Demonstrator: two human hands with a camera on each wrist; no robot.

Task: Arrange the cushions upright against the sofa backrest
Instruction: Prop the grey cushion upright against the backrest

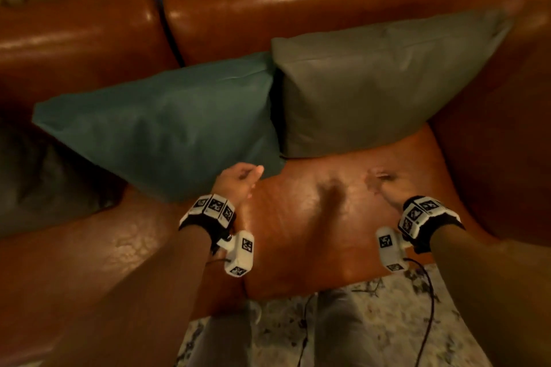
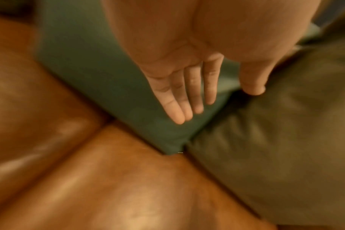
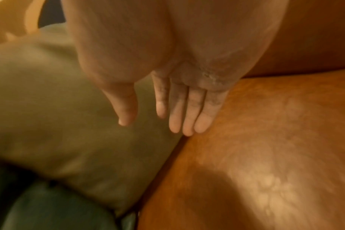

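A teal cushion (image 1: 167, 125) and a grey-olive cushion (image 1: 372, 86) lean side by side against the brown leather backrest (image 1: 298, 6). My left hand (image 1: 241, 180) hovers just in front of the teal cushion's lower right corner, fingers straight, holding nothing. In the left wrist view the left hand's fingers (image 2: 187, 96) stretch over the teal cushion (image 2: 85, 66) beside the grey cushion (image 2: 286, 132). My right hand (image 1: 381, 183), blurred, hangs over the seat below the grey cushion. The right wrist view has its fingers (image 3: 187, 112) straight and empty next to the grey cushion (image 3: 49, 101).
A dark cushion or throw (image 1: 38, 176) lies on the left seat. The sofa's right arm (image 1: 507, 134) rises beside the grey cushion. Bare seat leather (image 1: 313, 232) stretches in front of both hands. A patterned rug (image 1: 372, 322) and a cable (image 1: 429, 307) lie below.
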